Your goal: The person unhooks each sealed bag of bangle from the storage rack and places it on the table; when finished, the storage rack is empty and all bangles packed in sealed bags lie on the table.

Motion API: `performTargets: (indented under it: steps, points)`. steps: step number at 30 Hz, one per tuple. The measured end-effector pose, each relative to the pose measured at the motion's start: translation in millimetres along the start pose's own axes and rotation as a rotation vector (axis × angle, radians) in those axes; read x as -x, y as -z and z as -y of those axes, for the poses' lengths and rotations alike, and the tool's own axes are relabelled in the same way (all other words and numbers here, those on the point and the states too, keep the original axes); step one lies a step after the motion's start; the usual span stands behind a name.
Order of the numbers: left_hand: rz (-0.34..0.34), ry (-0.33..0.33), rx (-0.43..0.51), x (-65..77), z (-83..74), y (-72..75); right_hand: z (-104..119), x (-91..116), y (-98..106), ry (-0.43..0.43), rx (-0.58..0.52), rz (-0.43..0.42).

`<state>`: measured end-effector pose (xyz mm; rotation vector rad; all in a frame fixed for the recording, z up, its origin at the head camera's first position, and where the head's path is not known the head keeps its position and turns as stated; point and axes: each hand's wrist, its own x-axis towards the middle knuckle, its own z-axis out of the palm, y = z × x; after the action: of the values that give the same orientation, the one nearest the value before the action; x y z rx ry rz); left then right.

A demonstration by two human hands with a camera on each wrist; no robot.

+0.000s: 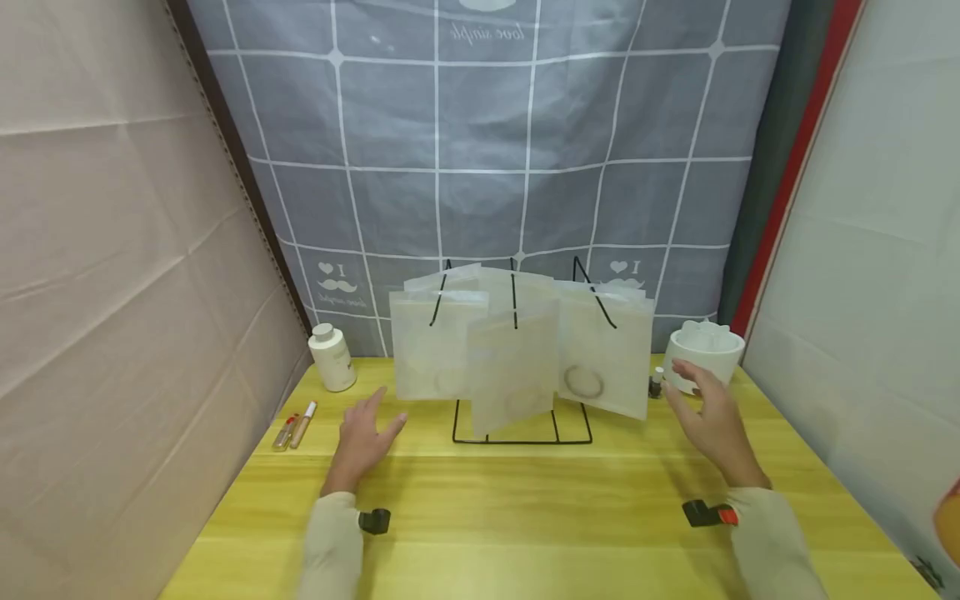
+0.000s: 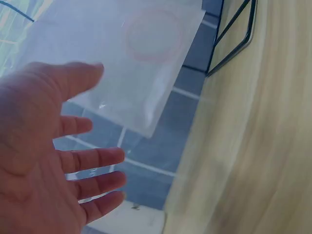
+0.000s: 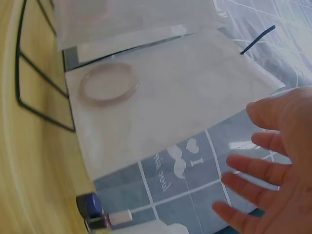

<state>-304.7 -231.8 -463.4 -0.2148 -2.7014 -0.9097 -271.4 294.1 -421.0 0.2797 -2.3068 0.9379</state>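
Observation:
My left hand (image 1: 363, 440) hovers left of a black wire rack (image 1: 522, 442), fingers spread and nothing held. Several translucent white bags hang from the rack's prongs. The left wrist view shows that open palm beside a bag (image 2: 122, 83) with a faint pinkish ring shape inside. On the other side, my right hand (image 1: 712, 422) is also empty, its fingers loosely parted. Closest to it on the rack hangs the right front bag (image 1: 618, 350), which contains a bangle (image 3: 108, 84). A middle front bag (image 1: 513, 367) overlaps its neighbours.
A white bottle (image 1: 332, 358) stands at the back left, with two slim cosmetic tubes (image 1: 303, 425) lying nearer. At the back right, a white round container (image 1: 705, 354) stands beside small nail polish bottles (image 3: 90, 205). Grey checked cloth (image 1: 480, 117) hangs behind the wooden table (image 1: 525, 517).

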Motion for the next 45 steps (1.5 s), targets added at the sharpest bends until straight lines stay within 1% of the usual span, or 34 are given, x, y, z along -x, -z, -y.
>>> performTargets:
  steps: [2,4,7,9,13,17,21,23,26,29,33,36,40,41,43,45]
  points:
    - [0.034,0.011,0.036,-0.1,-2.0,-9.3,2.4,-5.6,-5.0,0.033,-0.091,-0.046]
    - [0.078,0.017,0.087,-0.3,-5.3,-18.7,4.4,-11.6,-10.1,0.063,-0.152,-0.072]
    - [0.154,0.012,0.162,-1.3,-12.1,-33.0,7.1,-21.0,-16.9,0.079,-0.193,-0.083]
    - [0.184,0.004,0.21,-4.0,-16.7,-42.5,8.2,-27.3,-20.9,0.071,-0.198,-0.078]
    - [0.222,0.008,0.266,-13.1,-23.7,-59.9,10.6,-38.0,-28.4,0.057,-0.213,-0.101]
    - [0.249,0.026,0.3,-23.5,-28.1,-73.2,16.0,-43.9,-33.3,0.06,-0.238,-0.135]
    - [0.266,0.037,0.311,-30.8,-29.1,-84.3,22.4,-47.6,-35.7,0.077,-0.272,-0.141]
    - [0.278,0.052,0.31,-33.2,-28.4,-89.4,24.4,-49.1,-37.1,0.088,-0.278,-0.136]
    - [0.285,0.081,0.308,-35.2,-28.0,-95.0,24.9,-50.9,-39.1,0.101,-0.27,-0.121]
    - [0.277,0.109,0.307,-36.1,-28.8,-98.6,22.6,-52.4,-41.0,0.107,-0.243,-0.107]
    - [0.256,0.106,0.305,-35.8,-30.4,-100.7,19.4,-54.8,-43.5,0.116,-0.237,-0.104]
    - [0.243,0.118,0.321,-35.4,-31.3,-101.9,21.9,-57.6,-46.1,0.128,-0.249,-0.132]
    - [0.235,0.136,0.348,-36.6,-30.4,-102.7,47.8,-59.5,-41.6,0.148,-0.264,-0.198]
    - [0.234,0.133,0.347,-36.8,-29.6,-103.0,50.1,-60.2,-42.2,0.149,-0.263,-0.215]
    - [0.232,0.13,0.338,-36.4,-28.2,-103.8,50.9,-60.6,-43.4,0.157,-0.264,-0.244]
    - [0.23,0.134,0.33,-35.2,-27.5,-104.5,39.9,-62.2,-48.4,0.157,-0.255,-0.263]
